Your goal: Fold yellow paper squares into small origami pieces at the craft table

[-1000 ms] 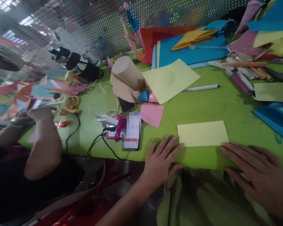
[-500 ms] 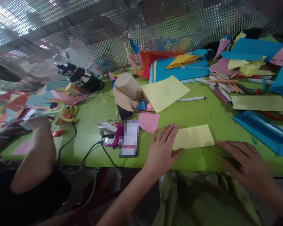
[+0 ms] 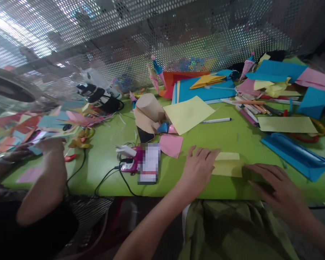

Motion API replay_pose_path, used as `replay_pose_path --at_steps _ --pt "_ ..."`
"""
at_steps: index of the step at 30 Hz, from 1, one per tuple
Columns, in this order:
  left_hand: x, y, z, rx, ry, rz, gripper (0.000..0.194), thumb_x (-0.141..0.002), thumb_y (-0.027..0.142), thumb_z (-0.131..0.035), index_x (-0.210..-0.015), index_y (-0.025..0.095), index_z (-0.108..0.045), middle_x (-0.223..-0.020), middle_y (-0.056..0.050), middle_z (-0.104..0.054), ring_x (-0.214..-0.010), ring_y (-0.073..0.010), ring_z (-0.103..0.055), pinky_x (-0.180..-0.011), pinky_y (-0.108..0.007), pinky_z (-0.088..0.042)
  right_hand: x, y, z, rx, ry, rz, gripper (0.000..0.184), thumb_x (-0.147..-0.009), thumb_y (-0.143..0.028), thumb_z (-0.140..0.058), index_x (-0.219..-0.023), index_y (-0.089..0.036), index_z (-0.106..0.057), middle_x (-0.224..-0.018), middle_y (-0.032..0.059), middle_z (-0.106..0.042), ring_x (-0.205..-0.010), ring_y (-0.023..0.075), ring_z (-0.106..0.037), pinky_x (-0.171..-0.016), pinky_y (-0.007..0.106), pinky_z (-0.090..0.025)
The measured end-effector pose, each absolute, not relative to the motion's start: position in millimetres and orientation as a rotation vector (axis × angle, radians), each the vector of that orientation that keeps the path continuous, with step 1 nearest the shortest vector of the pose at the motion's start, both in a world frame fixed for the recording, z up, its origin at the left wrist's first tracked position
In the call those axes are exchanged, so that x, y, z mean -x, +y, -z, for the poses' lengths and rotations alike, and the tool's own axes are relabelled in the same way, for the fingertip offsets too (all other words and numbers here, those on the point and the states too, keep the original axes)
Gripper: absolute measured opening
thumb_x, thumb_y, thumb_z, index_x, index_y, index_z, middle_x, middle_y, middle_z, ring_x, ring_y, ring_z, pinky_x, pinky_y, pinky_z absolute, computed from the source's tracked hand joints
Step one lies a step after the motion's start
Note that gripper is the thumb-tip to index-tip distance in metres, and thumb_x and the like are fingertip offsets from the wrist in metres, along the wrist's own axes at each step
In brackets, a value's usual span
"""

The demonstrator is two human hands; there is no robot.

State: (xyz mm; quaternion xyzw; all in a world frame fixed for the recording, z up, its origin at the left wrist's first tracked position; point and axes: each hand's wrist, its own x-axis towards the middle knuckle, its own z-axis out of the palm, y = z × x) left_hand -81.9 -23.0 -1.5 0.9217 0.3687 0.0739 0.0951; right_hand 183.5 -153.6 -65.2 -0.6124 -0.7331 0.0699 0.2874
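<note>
A small piece of pale yellow paper [image 3: 227, 170] lies on the green table in front of me, with a crease running along its length and its far strip angled up. My left hand [image 3: 199, 168] rests over its left end, fingers stretched and lying on it, so that end is hidden. At the paper's right edge is my right hand [image 3: 274, 182], its fingers extended and the thumb apart from them. Those fingertips are at or very near the edge; whether they touch it I cannot tell.
Left of my hands are a phone [image 3: 149, 164], a pink square [image 3: 171, 145] and black cables. Beyond lie a larger yellow sheet [image 3: 189, 113], a pen [image 3: 216, 120] and a cardboard roll [image 3: 150, 107]. A blue case [image 3: 296, 153] is at right. Another person's arm [image 3: 47, 173] is at far left.
My left hand has slid right over the yellow paper. The paper lay flatter before; now its far strip stands up along a crease. My right hand stays at its right end.
</note>
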Motion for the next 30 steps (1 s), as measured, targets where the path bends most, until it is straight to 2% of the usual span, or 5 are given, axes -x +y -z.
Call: replay_pose_path --at_steps 4,8,13,22,30 --pt "87 -24 2 -2.703 1.019 -0.41 0.033 -0.095 0.001 -0.056 -0.104 0.026 -0.076 -0.105 -0.002 -0.077 -0.104 -0.0212 -0.067 -0.12 -0.05 -0.036 -185 -148 52 1.687 -1.87 -0.243 0.057 -0.102 -0.028 -0.063 -0.157 -0.037 -0.049 -0.132 0.01 -0.069 -0.115 0.03 -0.075 -0.09 0.043 -0.066" --pt "92 -25 -2 -2.633 0.995 -0.661 0.037 -0.092 -0.003 -0.055 -0.096 0.027 -0.077 -0.104 -0.001 -0.079 -0.103 -0.0187 -0.069 -0.117 -0.045 -0.036 -190 -139 40 1.572 -1.905 -0.128 0.074 -0.099 -0.018 -0.062 -0.166 -0.04 -0.04 -0.15 0.0095 -0.063 -0.136 0.0315 -0.065 -0.11 0.045 -0.059" --pt "100 -30 5 -2.523 1.023 -0.789 0.025 -0.105 0.012 -0.058 -0.09 0.025 -0.073 -0.111 0.001 -0.083 -0.111 -0.0173 -0.072 -0.117 -0.042 -0.037 -193 -132 40 1.496 -2.082 -0.197 0.075 -0.091 -0.004 -0.052 -0.157 -0.041 -0.054 -0.163 0.0042 -0.056 -0.145 0.0298 -0.057 -0.112 0.047 -0.055" --pt "118 -48 36 -2.671 1.062 -0.574 0.02 -0.107 0.02 -0.059 -0.109 0.027 -0.077 -0.126 -0.002 -0.081 -0.12 -0.0193 -0.071 -0.124 -0.05 -0.032 -175 -137 52 1.271 -2.305 -0.096 0.07 -0.09 -0.005 -0.055 -0.145 -0.047 -0.065 -0.164 -0.0059 -0.057 -0.147 0.0302 -0.053 -0.112 0.053 -0.046" --pt "134 -62 27 -2.789 0.937 -0.329 0.054 -0.102 0.008 -0.054 -0.144 0.04 -0.066 -0.156 -0.001 -0.065 -0.146 -0.0234 -0.057 -0.135 -0.062 -0.008 -185 -134 65 1.305 -2.257 -0.173 0.043 -0.098 -0.013 -0.055 -0.125 -0.038 -0.077 -0.135 -0.0032 -0.079 -0.13 0.0266 -0.068 -0.104 0.049 -0.049"
